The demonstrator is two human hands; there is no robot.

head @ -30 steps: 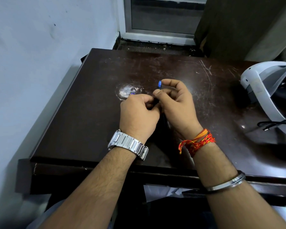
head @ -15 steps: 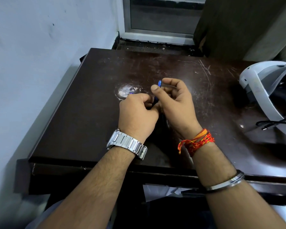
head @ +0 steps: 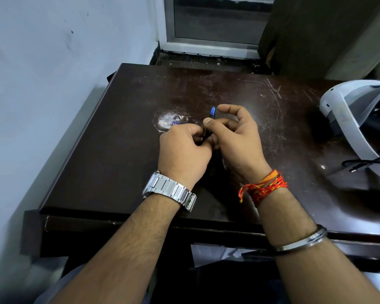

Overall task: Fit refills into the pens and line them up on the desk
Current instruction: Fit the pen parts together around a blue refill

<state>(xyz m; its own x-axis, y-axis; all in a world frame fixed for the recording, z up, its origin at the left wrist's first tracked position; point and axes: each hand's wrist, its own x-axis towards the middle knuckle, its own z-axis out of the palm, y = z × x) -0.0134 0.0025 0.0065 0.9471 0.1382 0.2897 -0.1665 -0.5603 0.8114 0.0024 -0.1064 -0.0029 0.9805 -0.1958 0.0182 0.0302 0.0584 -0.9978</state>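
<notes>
Two hands: meeting over the worktop (head: 123,163).
Left hand (head: 183,154): fist clenched around something hidden.
Right hand (head: 237,137): pinching a blue-tipped pen (head: 211,118).

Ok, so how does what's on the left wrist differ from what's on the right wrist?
The left wrist carries a wristwatch with a broad silver metal link band; the right wrist carries a thread band of red and orange cord, knotted, with a loose end hanging. The wristwatch looks rigid and shiny, while the thread band looks soft and matte. Both sit just behind a hand busy with the pen.
</notes>
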